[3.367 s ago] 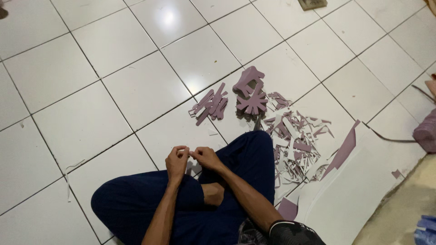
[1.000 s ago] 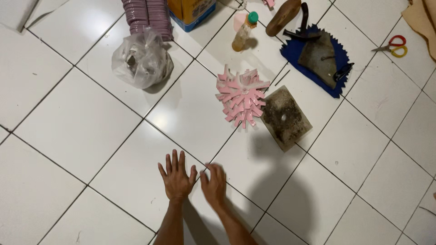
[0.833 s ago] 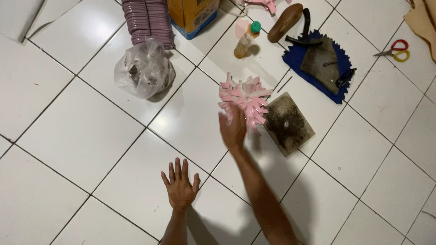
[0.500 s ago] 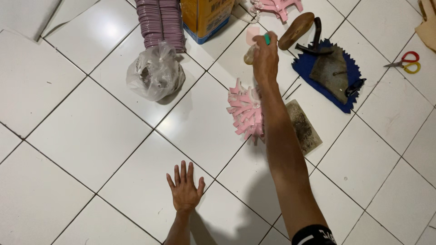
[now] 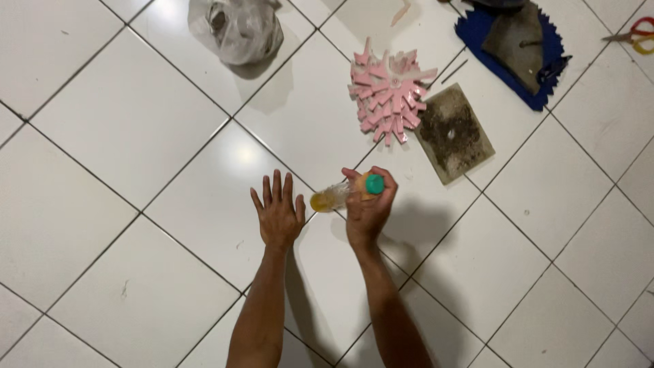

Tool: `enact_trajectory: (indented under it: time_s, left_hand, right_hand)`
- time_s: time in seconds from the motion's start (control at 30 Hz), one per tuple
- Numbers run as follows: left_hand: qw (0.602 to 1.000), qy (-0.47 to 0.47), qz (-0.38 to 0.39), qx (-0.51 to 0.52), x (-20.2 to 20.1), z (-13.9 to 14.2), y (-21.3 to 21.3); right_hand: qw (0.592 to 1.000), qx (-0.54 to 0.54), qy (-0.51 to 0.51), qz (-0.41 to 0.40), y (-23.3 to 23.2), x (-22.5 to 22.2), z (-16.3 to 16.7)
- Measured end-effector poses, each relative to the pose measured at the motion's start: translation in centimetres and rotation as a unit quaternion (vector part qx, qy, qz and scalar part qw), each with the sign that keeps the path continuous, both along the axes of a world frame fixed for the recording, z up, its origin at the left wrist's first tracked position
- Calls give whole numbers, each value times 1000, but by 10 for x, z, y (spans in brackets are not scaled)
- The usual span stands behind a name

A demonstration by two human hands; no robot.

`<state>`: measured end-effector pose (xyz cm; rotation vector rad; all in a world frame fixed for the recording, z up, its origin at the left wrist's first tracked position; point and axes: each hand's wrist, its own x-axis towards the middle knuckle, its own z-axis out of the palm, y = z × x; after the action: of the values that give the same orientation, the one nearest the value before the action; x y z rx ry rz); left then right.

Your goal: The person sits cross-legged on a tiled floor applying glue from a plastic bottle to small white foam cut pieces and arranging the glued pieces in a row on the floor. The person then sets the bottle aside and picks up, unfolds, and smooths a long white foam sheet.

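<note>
My right hand [image 5: 368,212] grips a small clear plastic bottle [image 5: 335,195] with a green cap and yellow liquid, held sideways low over the white tiled floor. My left hand [image 5: 278,214] lies flat on the tile with fingers spread, just left of the bottle's bottom end. A pile of pink foam cut-out pieces [image 5: 390,93] lies on the floor beyond my right hand.
A dirty grey-brown rectangular pad [image 5: 455,133] lies right of the pink pile. Farther back sit a blue jagged-edged mat [image 5: 538,68] with a dark object on it, a knotted clear plastic bag [image 5: 242,27], and scissors [image 5: 637,35] at the top right edge.
My right hand reached far forward to the bottle beside the blue mat, took hold of it and drew it back beside my left hand. The left hand stayed flat on the tile.
</note>
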<state>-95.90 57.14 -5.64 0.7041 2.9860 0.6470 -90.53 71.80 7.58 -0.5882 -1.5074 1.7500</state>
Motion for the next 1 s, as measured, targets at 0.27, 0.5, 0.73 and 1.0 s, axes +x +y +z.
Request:
enact_trajectory:
  time_s: [0.27, 0.5, 0.73, 1.0]
  left_hand:
    - [996, 20, -23, 79, 44, -8, -36]
    - [986, 57, -99, 121, 169, -10, -119]
    - [984, -40, -91, 148, 375, -11, -257]
    - [920, -322, 44, 219, 410, 56, -281]
  right_hand:
    - [982, 2, -176, 72, -100, 122, -55]
    - [984, -19, -160, 73, -188, 239, -56]
    - [985, 49, -127, 106, -267, 333, -54]
    - [950, 113, -226, 183, -291, 433, -21]
